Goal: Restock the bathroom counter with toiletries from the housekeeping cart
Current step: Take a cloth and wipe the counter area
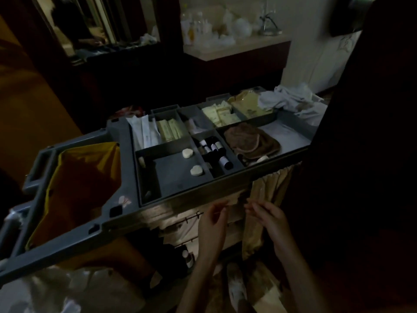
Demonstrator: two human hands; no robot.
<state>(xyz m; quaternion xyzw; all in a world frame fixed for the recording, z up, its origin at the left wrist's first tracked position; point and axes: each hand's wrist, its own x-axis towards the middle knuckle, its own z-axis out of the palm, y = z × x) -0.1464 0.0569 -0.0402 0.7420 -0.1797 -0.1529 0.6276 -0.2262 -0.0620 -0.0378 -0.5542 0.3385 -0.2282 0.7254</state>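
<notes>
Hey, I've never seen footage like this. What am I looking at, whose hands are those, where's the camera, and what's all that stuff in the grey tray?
There is no machine here. A person wears one wide-angle camera on the head, looking forward and down, so this single picture shows their own two hands. The left hand and right hand hover just in front of the near edge of a grey housekeeping cart, fingers loosely curled. As far as the dim picture shows, they hold nothing. The cart's top tray is split into compartments holding pale round soaps, small dark bottles, pale packets and a brown cloth. A yellow bag hangs at the cart's left end. Behind it, a lit counter carries bottles.
</notes>
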